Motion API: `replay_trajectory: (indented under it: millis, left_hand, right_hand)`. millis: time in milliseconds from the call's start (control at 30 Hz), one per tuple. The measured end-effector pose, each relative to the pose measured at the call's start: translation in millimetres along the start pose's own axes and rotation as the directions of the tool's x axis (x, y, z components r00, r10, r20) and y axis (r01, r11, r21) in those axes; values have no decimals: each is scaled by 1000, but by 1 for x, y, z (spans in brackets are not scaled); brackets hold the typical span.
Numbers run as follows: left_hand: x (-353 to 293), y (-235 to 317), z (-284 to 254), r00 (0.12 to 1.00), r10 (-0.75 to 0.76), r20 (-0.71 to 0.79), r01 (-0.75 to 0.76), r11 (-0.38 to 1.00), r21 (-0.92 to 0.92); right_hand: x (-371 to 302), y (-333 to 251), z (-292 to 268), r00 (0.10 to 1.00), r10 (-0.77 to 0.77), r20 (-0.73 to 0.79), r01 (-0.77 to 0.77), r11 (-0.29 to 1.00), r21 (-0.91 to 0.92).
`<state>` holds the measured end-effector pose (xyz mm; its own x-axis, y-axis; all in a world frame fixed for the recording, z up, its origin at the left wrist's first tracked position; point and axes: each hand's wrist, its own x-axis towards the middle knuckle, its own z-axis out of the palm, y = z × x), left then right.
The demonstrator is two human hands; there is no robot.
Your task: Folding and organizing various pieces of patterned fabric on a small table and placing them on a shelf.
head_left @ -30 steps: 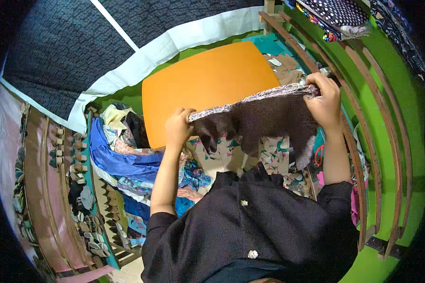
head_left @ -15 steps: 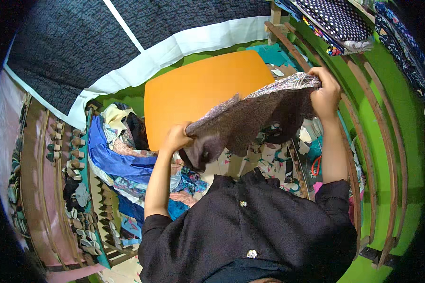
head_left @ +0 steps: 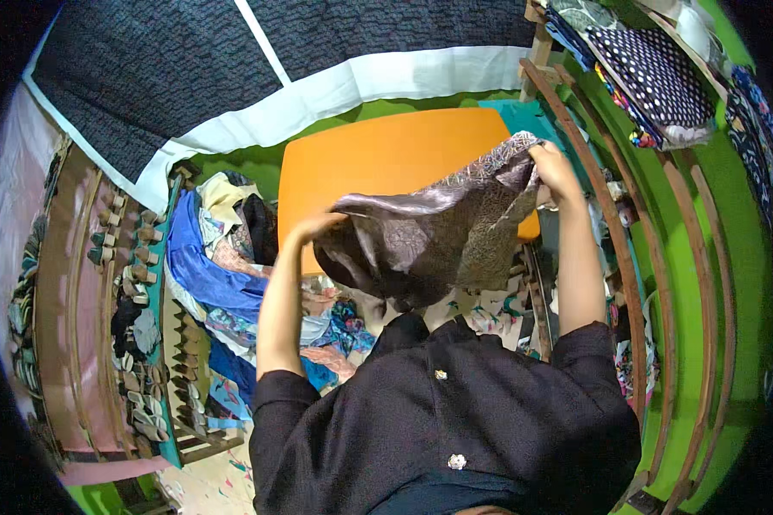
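I hold a brown patterned cloth (head_left: 429, 236) up in front of my chest, over the near edge of an orange table (head_left: 378, 159). My left hand (head_left: 313, 227) grips the cloth's left corner, low and close to me. My right hand (head_left: 554, 167) grips its right corner, raised higher and further out, so the cloth hangs slanted and sagging between them. Its shiny side faces up.
A heap of coloured clothes (head_left: 223, 266) lies in a wooden rack to my left. Curved wooden shelves (head_left: 653, 257) on the right carry folded fabrics, one dotted dark blue (head_left: 653, 77). A dark patterned sheet with a white border (head_left: 232, 69) hangs beyond the table.
The cloth was stretched flat between both hands; my right hand has risen and moved outward, my left has dropped, and the cloth now sags and tilts.
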<state>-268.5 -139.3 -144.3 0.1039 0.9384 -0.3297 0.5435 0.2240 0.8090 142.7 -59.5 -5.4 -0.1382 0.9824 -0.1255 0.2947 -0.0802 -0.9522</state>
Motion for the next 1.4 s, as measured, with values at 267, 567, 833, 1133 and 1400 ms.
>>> replay_trajectory:
  millis: [267,567,833,1133,1400]
  left_hand:
    - [104,66,-135,921,-79,-382,215,920,328]
    - [203,71,-176,683,349,-642,-192,933,303]
    - [234,14,-159,893,192,-408,-123,974,188]
    - [185,21,-26,947,43,-317,-9,994,110]
    - [130,63,-30,982,130,136,-111,984,-142]
  right_hand:
    - [108,-21,-1,914,-366,-176,379,924,45]
    - [191,-39,33,784,-551,-288,522,835,-176]
    - [216,71,15,976,-202,-81,158,913,-375]
    - [199,118,52,994,-73,87,84,987,-139]
    - [212,79,20,987,-26,161,-36,928,371]
